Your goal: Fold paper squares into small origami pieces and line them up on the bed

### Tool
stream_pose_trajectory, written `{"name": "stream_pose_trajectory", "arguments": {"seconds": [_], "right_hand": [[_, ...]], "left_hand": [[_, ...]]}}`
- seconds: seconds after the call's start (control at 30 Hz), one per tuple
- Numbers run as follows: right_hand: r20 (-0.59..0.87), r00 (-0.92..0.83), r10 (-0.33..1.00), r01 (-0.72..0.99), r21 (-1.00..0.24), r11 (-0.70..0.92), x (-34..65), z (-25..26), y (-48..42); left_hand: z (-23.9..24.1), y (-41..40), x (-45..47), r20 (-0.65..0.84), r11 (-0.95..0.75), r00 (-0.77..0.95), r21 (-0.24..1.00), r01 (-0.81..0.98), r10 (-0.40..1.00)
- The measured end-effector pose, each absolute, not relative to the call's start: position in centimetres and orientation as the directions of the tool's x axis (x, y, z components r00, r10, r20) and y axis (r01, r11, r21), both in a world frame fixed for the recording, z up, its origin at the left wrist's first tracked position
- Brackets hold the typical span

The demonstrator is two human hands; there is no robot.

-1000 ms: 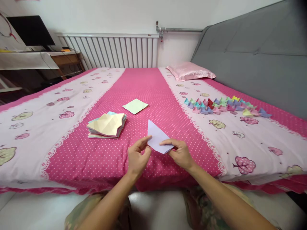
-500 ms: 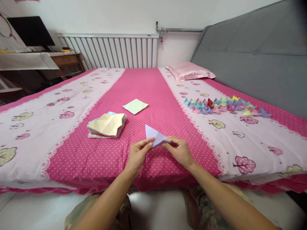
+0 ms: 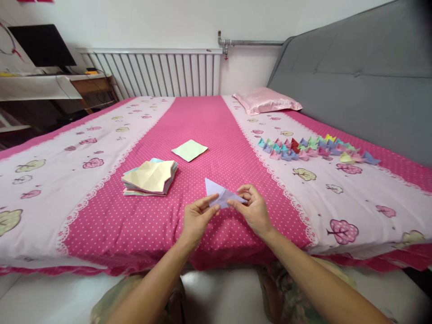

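Note:
Between my hands, just above the bed's near side, is a lavender sheet of origami paper (image 3: 219, 192) folded into a triangle with a crease down its middle. My left hand (image 3: 200, 218) pinches its lower left edge between thumb and fingers. My right hand (image 3: 252, 209) grips the right corner, thumb in front and fingers curled behind. To the left lies a stack of creased coloured papers (image 3: 150, 176), a pale yellow one on top. A single pale green square of paper (image 3: 190, 150) lies flat beyond my hands.
Rows of small folded paper boats (image 3: 303, 148) in several colours stand on the right of the pink bedspread (image 3: 202, 121). A pink pillow (image 3: 266, 100) lies by the grey headboard (image 3: 354, 58). A radiator (image 3: 151, 72) and a desk with a monitor (image 3: 42, 45) are at the back.
The lavender paper has turned flatter toward me, so its right half now shows. My right hand's fingers have lifted and spread a little; the left keeps its pinch.

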State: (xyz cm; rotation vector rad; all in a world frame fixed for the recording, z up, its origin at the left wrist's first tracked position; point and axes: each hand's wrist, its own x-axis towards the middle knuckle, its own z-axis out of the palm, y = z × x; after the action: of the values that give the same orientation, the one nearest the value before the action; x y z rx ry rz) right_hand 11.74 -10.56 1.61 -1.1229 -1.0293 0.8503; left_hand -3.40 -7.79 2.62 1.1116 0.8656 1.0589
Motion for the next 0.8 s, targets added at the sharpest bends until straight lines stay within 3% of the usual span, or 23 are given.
{"name": "stream_pose_trajectory", "arguments": {"seconds": [0.17, 0.4, 0.53, 0.7, 0.8], "right_hand": [[0.172, 0.263, 0.949, -0.054, -0.98, 0.192, 11.62, 1.8, -10.71], [0.114, 0.211, 0.971, 0.052, -0.993, 0.105, 11.39, 1.93, -10.86], [0.101, 0.213, 0.972, 0.064, -0.994, 0.089, 11.55, 1.87, -10.79], [0.105, 0.23, 0.968, 0.076, -0.993, 0.09, 11.99, 1.52, -10.63], [0.113, 0.23, 0.967, 0.022, -0.994, 0.111, 11.97, 1.47, -10.61]], "left_hand": [[2.8, -7.88, -3.25, -0.005, 0.097, 0.311, 0.955, -0.281, 0.951], [2.39, -7.78, -3.37, 0.034, 0.044, 0.353, 0.977, -0.209, 0.935], [2.42, -7.54, -3.48, -0.021, 0.071, 0.329, 0.988, -0.139, 0.944], [2.59, -7.19, -3.62, -0.125, 0.145, 0.416, 0.989, -0.016, 0.901], [2.78, -7.25, -3.61, -0.132, 0.17, 0.415, 0.984, -0.055, 0.9]]}}
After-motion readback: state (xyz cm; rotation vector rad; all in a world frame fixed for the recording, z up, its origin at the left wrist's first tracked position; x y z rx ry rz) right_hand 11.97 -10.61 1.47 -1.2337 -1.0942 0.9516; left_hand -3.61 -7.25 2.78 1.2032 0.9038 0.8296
